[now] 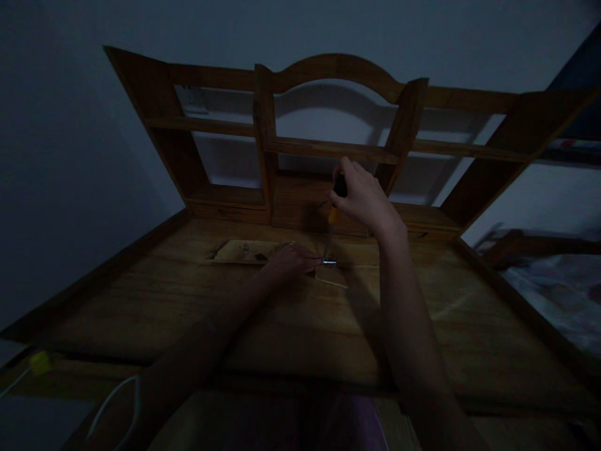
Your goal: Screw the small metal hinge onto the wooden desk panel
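In my right hand (359,194) is a screwdriver (333,216) with a black and orange-yellow handle, held upright from above. Its thin shaft slants down to a small shiny metal fitting (329,262), which looks like a hinge, on the wood. My left hand (293,260) lies low beside it with fingers stretched out, their tips close to the fitting and the shaft. A pale wooden strip (244,250) with a rough left end runs under and behind my left hand. Below the fitting sits a small thin-edged wooden piece (331,275). Dim light hides the exact contact.
All this rests on a wooden desktop (178,300). Behind it stands a wooden shelf unit (328,149) with an arched top and small drawers. A white cable (136,394) and a yellow object (40,362) are at the lower left. Patterned bedding (558,294) shows at right.
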Action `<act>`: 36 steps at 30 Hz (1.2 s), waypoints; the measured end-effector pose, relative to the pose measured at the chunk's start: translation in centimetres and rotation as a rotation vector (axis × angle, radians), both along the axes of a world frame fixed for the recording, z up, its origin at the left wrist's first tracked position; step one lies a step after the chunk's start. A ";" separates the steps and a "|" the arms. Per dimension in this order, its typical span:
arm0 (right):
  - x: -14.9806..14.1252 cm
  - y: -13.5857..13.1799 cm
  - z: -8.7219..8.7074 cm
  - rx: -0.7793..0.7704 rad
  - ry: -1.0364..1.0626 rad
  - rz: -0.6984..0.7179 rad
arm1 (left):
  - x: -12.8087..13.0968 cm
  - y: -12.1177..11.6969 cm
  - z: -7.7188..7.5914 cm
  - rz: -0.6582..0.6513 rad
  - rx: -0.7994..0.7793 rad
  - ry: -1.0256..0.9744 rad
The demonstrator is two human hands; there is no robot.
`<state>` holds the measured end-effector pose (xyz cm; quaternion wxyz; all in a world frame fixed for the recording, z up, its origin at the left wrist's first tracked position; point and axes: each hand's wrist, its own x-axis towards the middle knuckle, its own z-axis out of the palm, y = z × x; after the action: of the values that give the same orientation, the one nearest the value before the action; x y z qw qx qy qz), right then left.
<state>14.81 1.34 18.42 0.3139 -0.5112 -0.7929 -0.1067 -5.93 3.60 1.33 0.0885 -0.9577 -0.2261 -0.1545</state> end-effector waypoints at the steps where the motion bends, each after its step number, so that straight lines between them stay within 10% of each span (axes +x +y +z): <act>1: 0.0 -0.1 0.0 -0.004 0.007 0.002 | 0.0 -0.1 0.1 0.003 -0.002 0.001; 36: -0.9 -0.9 0.3 -0.022 0.013 -0.012 | -0.2 0.5 -0.7 -0.019 -0.014 -0.018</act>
<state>13.95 0.45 18.72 0.3129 -0.5202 -0.7888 -0.0965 -6.15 4.07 0.62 0.0780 -0.9589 -0.2189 -0.1625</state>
